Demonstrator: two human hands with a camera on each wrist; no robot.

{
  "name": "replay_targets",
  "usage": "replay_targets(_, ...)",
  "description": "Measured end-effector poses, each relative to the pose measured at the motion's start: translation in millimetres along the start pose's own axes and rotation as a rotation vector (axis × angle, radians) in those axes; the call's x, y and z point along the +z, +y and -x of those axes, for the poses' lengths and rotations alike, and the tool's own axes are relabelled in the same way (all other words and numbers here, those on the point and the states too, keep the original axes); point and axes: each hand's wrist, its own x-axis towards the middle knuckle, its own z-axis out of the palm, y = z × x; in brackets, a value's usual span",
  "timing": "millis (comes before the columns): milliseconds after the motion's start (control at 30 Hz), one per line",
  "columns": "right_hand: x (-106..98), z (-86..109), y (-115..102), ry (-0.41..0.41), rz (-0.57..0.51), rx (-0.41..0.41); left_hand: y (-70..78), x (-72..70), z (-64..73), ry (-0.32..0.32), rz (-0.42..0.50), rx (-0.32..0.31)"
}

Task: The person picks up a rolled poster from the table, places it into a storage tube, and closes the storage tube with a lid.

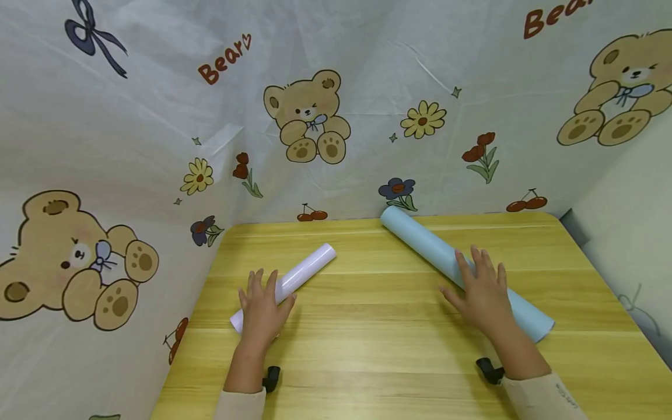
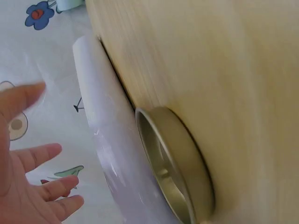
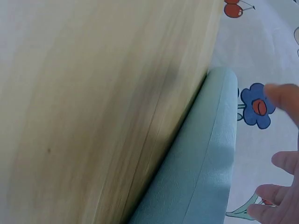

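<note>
A shiny pale purple roll point(image 1: 307, 270) lies slanted on the left of the table. Above its near part hovers my left hand point(image 1: 261, 315), fingers spread and holding nothing. Beside that roll, the left wrist view shows a shallow gold metal round tin or ring point(image 2: 189, 151), almost wholly hidden by the hand in the head view. On the right lies a longer, thicker light blue roll point(image 1: 427, 242), angled toward the back. My right hand point(image 1: 485, 297) is over its middle with fingers extended; the right wrist view shows the fingers apart from the roll.
The wood-grain table point(image 1: 362, 344) carries both rolls. A white cloth point(image 1: 362, 46) printed with bears and flowers hangs behind and along the left side. Black wrist mounts point(image 1: 490, 371) sit near both sleeves. A grey-white surface point(image 1: 630, 233) borders the table's right edge.
</note>
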Motion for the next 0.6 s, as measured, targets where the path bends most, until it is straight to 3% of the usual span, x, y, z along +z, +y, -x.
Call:
replay_targets(100, -0.7, -1.9, 2.9, 0.007, -0.010, 0.006, -4.3, -3.5, 0.2, 0.030, 0.047, -0.031)
replay_targets(267, 0.2, -3.5, 8.0, -0.016, -0.029, 0.033, -14.0, -6.7, 0.9, 0.001, 0.060, -0.100)
replay_targets(600, 6.3, -6.9, 19.8, -0.019, -0.004, 0.036, -26.2, -10.8, 4.2, 0.004, 0.043, -0.135)
